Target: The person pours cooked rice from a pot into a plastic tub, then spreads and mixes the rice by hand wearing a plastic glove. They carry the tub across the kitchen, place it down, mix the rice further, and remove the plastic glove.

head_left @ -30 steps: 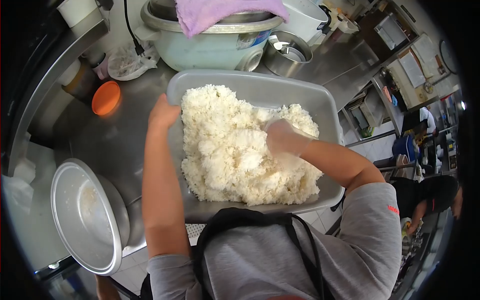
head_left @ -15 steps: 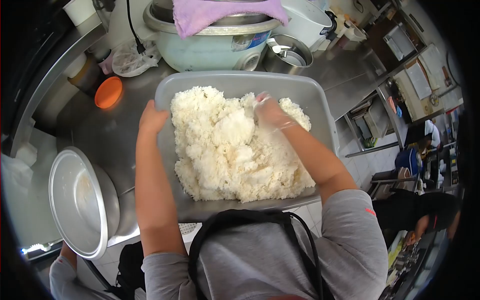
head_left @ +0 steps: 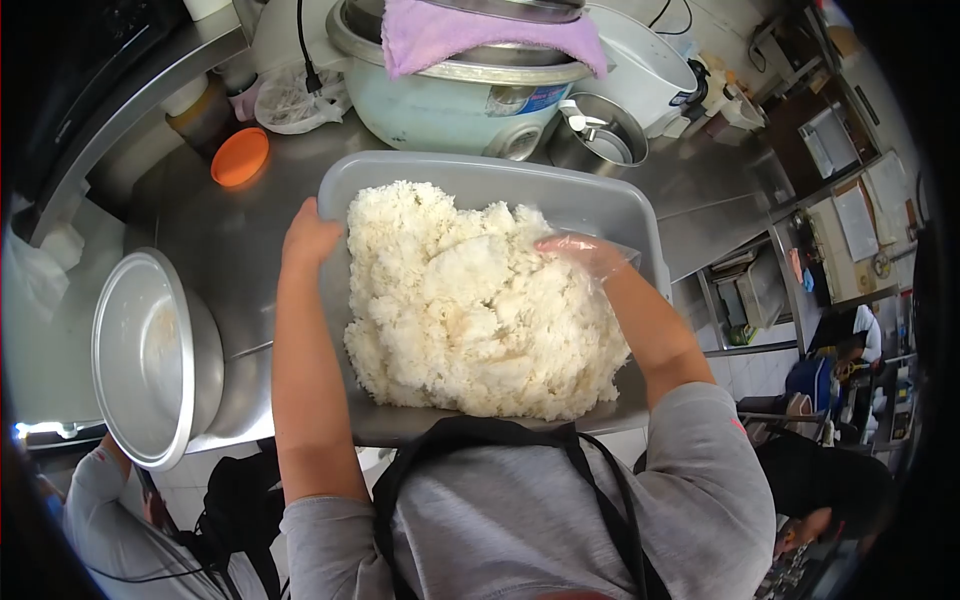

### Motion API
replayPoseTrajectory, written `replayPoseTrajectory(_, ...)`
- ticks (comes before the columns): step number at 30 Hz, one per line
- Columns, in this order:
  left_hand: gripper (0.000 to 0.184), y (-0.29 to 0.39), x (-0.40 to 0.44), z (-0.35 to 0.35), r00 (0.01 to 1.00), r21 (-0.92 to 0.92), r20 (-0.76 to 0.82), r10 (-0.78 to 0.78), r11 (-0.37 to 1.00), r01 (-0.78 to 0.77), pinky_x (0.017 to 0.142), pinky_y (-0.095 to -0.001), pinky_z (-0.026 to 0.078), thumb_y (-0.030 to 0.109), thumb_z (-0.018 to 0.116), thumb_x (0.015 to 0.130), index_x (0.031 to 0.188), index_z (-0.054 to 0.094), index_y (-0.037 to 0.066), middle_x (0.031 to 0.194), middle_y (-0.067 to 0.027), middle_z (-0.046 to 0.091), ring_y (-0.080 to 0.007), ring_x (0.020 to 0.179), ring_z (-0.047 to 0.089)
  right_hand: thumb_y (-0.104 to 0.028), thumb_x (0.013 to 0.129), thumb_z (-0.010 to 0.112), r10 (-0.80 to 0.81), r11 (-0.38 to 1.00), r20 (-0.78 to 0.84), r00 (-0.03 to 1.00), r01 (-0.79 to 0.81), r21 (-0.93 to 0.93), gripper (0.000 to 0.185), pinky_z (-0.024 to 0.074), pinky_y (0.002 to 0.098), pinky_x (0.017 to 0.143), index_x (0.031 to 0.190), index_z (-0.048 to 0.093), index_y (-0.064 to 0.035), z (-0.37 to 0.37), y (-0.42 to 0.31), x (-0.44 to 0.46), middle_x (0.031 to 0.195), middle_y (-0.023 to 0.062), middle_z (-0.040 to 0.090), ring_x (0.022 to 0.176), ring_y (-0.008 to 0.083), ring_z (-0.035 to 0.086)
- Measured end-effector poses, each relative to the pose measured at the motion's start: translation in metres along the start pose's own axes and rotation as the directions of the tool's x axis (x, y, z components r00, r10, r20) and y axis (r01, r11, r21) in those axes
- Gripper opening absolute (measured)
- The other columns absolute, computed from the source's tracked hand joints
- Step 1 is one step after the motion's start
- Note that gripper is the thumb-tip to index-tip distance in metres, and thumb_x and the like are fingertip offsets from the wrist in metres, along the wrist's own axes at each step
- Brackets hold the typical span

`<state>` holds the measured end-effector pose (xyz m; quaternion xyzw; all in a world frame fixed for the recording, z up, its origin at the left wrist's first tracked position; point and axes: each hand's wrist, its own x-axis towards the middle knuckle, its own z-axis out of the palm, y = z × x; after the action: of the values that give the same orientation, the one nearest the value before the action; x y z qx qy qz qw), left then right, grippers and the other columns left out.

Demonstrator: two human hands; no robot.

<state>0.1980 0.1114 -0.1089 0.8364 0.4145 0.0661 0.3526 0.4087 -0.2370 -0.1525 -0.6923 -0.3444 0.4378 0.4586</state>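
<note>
A large heap of white rice fills much of a grey rectangular tub. My left hand grips the tub's left rim near its far corner, fingers wrapped on the edge. In a clear plastic glove, my right hand is at the upper right of the rice, its fingers stretched toward the heap and touching its edge. Nothing shows in its fingers.
An empty metal bowl tilts at the left counter edge. Behind the tub are a pale green rice cooker with a purple cloth, a steel pot and an orange lid. Other people stand lower left and lower right.
My right hand has come out of the rice's middle to its right side, and the heap's right part looks flatter. My left hand stays on the rim. The view has shifted slightly.
</note>
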Motion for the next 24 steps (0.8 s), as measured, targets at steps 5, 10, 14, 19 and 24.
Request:
replayPoseTrajectory(5,0.040,-0.004,0.004,0.003,1.000,-0.008,-0.003,0.027,1.000,-0.027,0.077,-0.0337,0.041,0.012,0.054,0.060,0.098,0.049,0.000,0.092,-0.0193,0.057,-0.0308,0.090,0.054,-0.023,0.080,0.054,-0.134,0.990,0.030,0.991,0.135,-0.044,0.036,0.0375,0.0278,0.086,0.100,0.054,0.0062,0.022,-0.001,-0.010,0.105,0.0137,0.054,0.096,0.0198,0.051)
replayPoseTrajectory(10,0.040,-0.010,0.002,0.003,0.998,-0.092,-0.007,0.061,0.994,-0.061,0.076,-0.0335,0.041,0.011,0.053,0.059,0.098,0.050,0.000,0.091,-0.0187,0.057,-0.0304,0.087,0.055,-0.030,0.070,0.065,0.164,0.959,-0.272,0.948,-0.218,-0.183,0.051,0.0381,0.0293,0.084,0.105,0.050,0.0048,0.062,-0.110,-0.042,0.104,0.0159,0.054,0.093,0.0203,0.052)
replayPoseTrajectory(14,0.041,-0.011,0.004,0.003,0.998,-0.084,-0.005,0.055,0.995,-0.055,0.076,-0.0338,0.040,0.011,0.053,0.060,0.099,0.049,0.000,0.091,-0.0187,0.057,-0.0304,0.088,0.054,-0.032,0.067,0.067,0.129,0.939,-0.219,0.967,-0.190,-0.285,0.056,0.0368,0.0301,0.086,0.107,0.049,0.0039,0.067,-0.121,-0.068,0.106,0.0170,0.053,0.097,0.0221,0.051)
replayPoseTrajectory(19,0.043,-0.011,0.002,0.003,0.998,-0.020,0.001,0.057,0.998,-0.057,0.079,-0.0350,0.040,0.014,0.052,0.061,0.102,0.048,0.001,0.095,-0.0186,0.057,-0.0312,0.092,0.053,-0.039,0.062,0.068,0.115,0.683,0.006,0.993,-0.075,-0.726,0.067,0.0288,0.0309,0.095,0.118,0.042,-0.0135,0.078,-0.090,-0.062,0.120,0.0203,0.040,0.109,0.0286,0.043)
replayPoseTrajectory(24,0.045,-0.006,-0.003,0.000,0.999,0.028,0.010,0.033,0.999,-0.034,0.080,-0.0361,0.039,0.017,0.051,0.063,0.105,0.046,0.003,0.099,-0.0179,0.055,-0.0317,0.095,0.052,-0.030,0.063,0.065,0.135,0.235,-0.187,0.973,-0.215,-0.948,0.081,0.0372,0.0304,0.086,0.131,0.022,-0.0247,0.083,-0.043,-0.005,0.110,0.0218,0.048,0.101,0.0296,0.049)
